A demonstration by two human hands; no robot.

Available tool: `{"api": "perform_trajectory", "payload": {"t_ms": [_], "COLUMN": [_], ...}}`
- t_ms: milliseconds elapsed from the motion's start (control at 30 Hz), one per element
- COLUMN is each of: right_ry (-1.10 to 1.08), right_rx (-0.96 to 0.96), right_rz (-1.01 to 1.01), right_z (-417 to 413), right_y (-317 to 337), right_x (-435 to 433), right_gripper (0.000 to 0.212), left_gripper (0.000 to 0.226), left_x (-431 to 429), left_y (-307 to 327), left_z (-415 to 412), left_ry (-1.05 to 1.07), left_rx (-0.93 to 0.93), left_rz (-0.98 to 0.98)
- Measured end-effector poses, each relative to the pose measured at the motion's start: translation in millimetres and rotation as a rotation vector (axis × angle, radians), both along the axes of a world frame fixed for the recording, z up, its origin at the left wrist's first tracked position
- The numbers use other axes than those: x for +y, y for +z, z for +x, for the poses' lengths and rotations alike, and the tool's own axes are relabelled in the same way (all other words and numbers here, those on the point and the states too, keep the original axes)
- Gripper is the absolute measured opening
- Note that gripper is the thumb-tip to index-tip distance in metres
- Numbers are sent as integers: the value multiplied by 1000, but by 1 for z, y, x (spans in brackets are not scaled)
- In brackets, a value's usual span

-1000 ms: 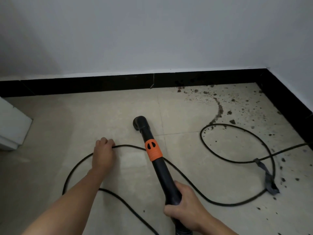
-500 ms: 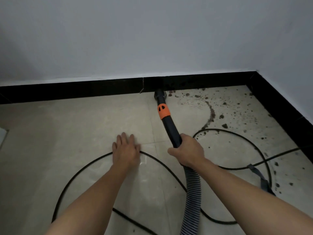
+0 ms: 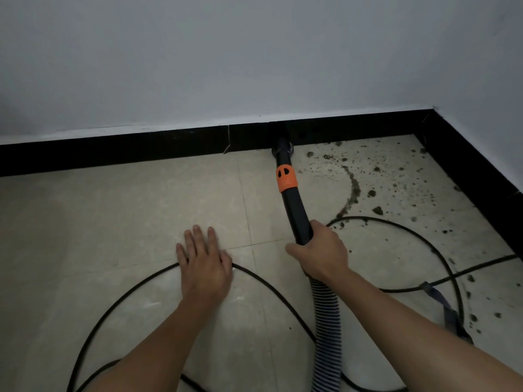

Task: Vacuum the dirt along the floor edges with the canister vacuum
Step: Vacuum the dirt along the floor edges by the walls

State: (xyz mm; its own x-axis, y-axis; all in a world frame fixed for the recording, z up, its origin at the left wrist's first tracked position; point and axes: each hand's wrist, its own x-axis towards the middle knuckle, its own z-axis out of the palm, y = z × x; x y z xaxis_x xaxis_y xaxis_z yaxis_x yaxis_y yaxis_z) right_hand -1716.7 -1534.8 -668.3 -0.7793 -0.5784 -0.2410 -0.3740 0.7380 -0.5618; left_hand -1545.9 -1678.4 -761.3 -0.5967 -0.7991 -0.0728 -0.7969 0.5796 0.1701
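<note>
My right hand (image 3: 319, 251) grips the black vacuum wand (image 3: 295, 207) just below its orange collar (image 3: 286, 179). The wand's nozzle (image 3: 283, 149) sits on the floor against the black skirting board (image 3: 141, 149). A ribbed grey hose (image 3: 328, 329) runs back from my right hand toward me. Dark dirt crumbs (image 3: 373, 179) lie scattered over the pale tiles right of the nozzle, up to the corner. My left hand (image 3: 202, 263) rests flat on the floor with straight fingers, lying over the black power cord (image 3: 135, 290).
The black cord loops widely over the tiles, with a second loop (image 3: 396, 224) at the right and a grey strap (image 3: 444, 306) tied on it. Skirting runs along the back wall and the right wall (image 3: 475, 176), meeting in a corner at upper right.
The nozzle went forward from the middle of the floor to the skirting board. My left hand opened from curled on the cord to flat on the floor. The white object at left left the view.
</note>
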Motion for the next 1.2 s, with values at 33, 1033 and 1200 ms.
{"api": "perform_trajectory", "payload": {"t_ms": [33, 1033, 1200], "right_ry": [36, -227, -340], "right_rx": [-28, -498, -423], "right_rz": [-16, -287, -342], "right_z": [5, 126, 109], "right_y": [1, 27, 40], "right_x": [-2, 98, 119], "right_gripper": [26, 18, 20], "left_gripper": [72, 16, 37], "left_x": [0, -13, 25], "left_y": [1, 49, 57], "left_z": [1, 106, 40], "left_ry": [-1, 244, 70], "left_rx": [3, 213, 219], "left_rz": [1, 77, 181]}}
